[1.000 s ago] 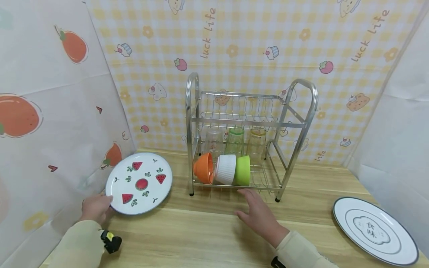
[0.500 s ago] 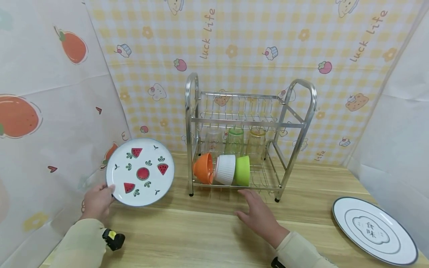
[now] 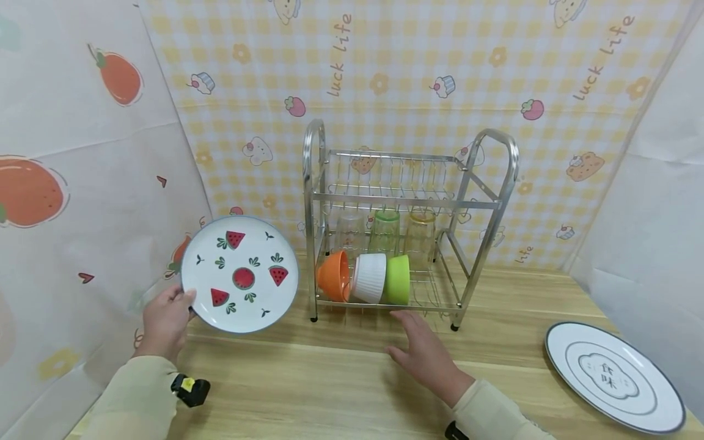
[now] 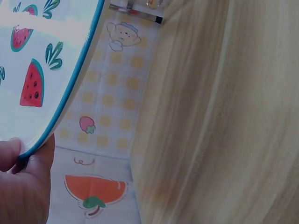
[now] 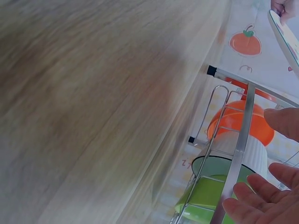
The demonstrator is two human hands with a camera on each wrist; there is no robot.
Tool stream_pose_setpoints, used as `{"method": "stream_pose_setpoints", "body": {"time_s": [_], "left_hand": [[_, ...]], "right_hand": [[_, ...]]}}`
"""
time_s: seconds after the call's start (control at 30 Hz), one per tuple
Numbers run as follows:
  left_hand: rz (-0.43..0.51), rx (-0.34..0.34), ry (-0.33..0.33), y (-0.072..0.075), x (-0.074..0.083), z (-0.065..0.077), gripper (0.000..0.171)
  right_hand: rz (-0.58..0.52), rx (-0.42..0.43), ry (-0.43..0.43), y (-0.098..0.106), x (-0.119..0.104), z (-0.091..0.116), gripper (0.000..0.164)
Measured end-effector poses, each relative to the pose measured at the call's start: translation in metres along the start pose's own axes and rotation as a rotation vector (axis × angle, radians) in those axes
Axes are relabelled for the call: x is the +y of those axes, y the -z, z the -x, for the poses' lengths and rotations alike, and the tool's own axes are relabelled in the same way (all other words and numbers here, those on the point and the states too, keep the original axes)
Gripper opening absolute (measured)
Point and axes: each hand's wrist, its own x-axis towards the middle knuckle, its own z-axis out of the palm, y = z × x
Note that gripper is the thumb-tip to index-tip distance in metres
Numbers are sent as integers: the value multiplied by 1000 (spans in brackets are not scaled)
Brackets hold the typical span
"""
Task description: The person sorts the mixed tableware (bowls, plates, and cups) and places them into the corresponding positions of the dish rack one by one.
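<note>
My left hand (image 3: pixel 166 319) pinches the lower left rim of a white plate (image 3: pixel 255 250) with watermelon pictures and a blue edge. The plate is held tilted up off the table, left of the metal dish rack (image 3: pixel 407 201). In the left wrist view, the thumb (image 4: pixel 9 153) lies on the plate's face and fingers are behind it. My right hand (image 3: pixel 426 354) holds nothing; its fingers are loosely extended by the rack's front lower bar. On the lower tier sit an orange bowl (image 3: pixel 332 278), a white bowl (image 3: pixel 371 280) and a green bowl (image 3: pixel 398 281), all tipped on their sides.
Behind the bowls stand a clear glass (image 3: pixel 350 229), a green glass (image 3: pixel 387 229) and a yellow glass (image 3: pixel 420 235). The upper tier has wire slots. A white plate with dark lettering (image 3: pixel 616 379) lies on the wooden table (image 3: pixel 308 391) at right. Cloth-covered walls surround the table.
My left hand has lifted the watermelon plate off the table, tilted it more upright and carried it slightly right toward the rack. The right hand has stayed put.
</note>
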Motion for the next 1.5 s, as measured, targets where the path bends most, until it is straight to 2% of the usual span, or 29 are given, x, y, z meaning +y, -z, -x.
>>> {"method": "stream_pose_setpoints", "body": {"time_s": [0.37, 0.67, 0.87, 1.0, 1.23, 1.5], "left_hand": [[33, 15, -75, -14, 22, 18, 49], [-52, 27, -161, -25, 32, 31, 48], [-115, -22, -225, -35, 36, 39, 46], [-104, -49, -240, -42, 39, 45, 45], [-132, -48, -281, -58, 41, 52, 41], [-135, -67, -316, -71, 48, 67, 39]], "right_hand": [[-7, 8, 2, 2, 1, 0, 61], [-8, -3, -21, 5, -1, 2, 59], [-19, -9, -38, 9, -4, 3, 59], [-49, -3, -40, 12, -6, 2, 59], [-111, -7, -43, 15, -6, 3, 59], [-301, -41, 14, 21, -4, 3, 59]]}}
